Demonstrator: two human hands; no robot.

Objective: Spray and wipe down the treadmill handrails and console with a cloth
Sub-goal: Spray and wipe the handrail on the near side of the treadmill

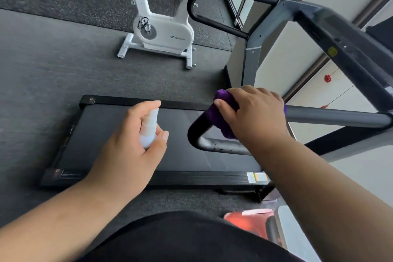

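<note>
Right hand wiping the near treadmill handrail with a purple cloth, left hand holding a spray bottle.

The right hand [253,112] reaches forward with the forearm extended, palm down, fingers curled over the purple cloth [225,112] and pressing it onto the bend of the near handrail [319,116], where black foam grip meets bare grey tube. The left hand [131,147] is raised over the treadmill belt [106,134], well apart from the rail, fingers wrapped around a small white spray bottle [148,127] held upright, the index finger arched above its nozzle. The far handrail [212,21] loops up beyond, with a white exercise bike [163,30] on the floor behind.
</note>
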